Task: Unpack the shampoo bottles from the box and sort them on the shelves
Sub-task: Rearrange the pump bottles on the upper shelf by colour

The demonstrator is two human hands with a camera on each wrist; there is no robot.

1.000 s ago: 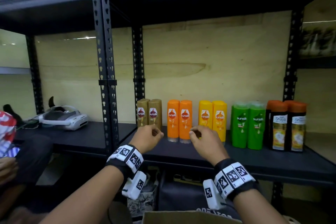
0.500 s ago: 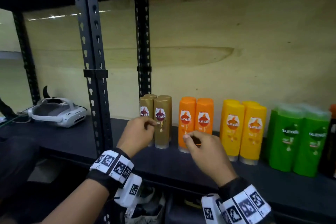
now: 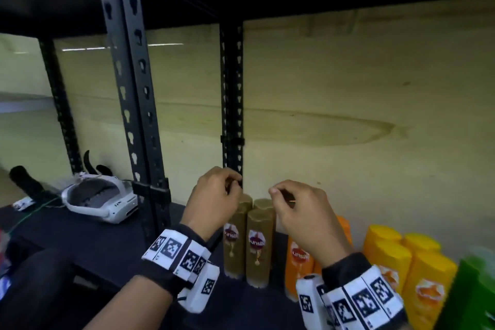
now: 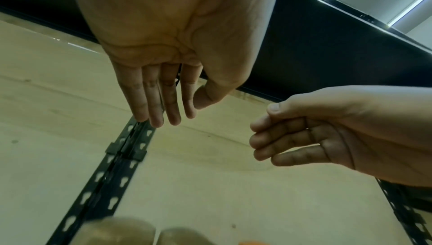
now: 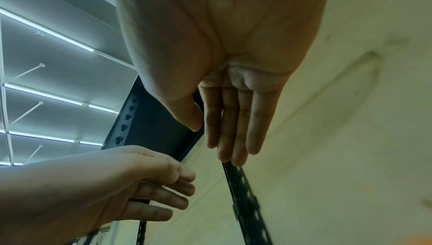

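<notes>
Gold shampoo bottles (image 3: 257, 244) stand in a tight group on the black shelf (image 3: 93, 244), beside the rear upright. To their right stand orange bottles (image 3: 300, 257), yellow bottles (image 3: 388, 257) and a blurred green bottle (image 3: 471, 289). My left hand (image 3: 230, 187) hovers just above the gold caps, fingers loosely curled and empty. My right hand (image 3: 278, 195) hovers next to it, also empty. In the left wrist view my left hand (image 4: 168, 104) shows relaxed fingers over the gold caps (image 4: 117, 230). In the right wrist view my right hand (image 5: 229, 138) holds nothing.
A black perforated upright (image 3: 134, 88) stands left of my hands, with a second one (image 3: 231, 102) behind the gold bottles. A white headset (image 3: 99, 201) lies on the neighbouring shelf to the left. A plywood back wall (image 3: 348, 88) closes the shelf.
Both hands have risen from in front of the bottles to just above the gold caps. The view has moved closer and to the left.
</notes>
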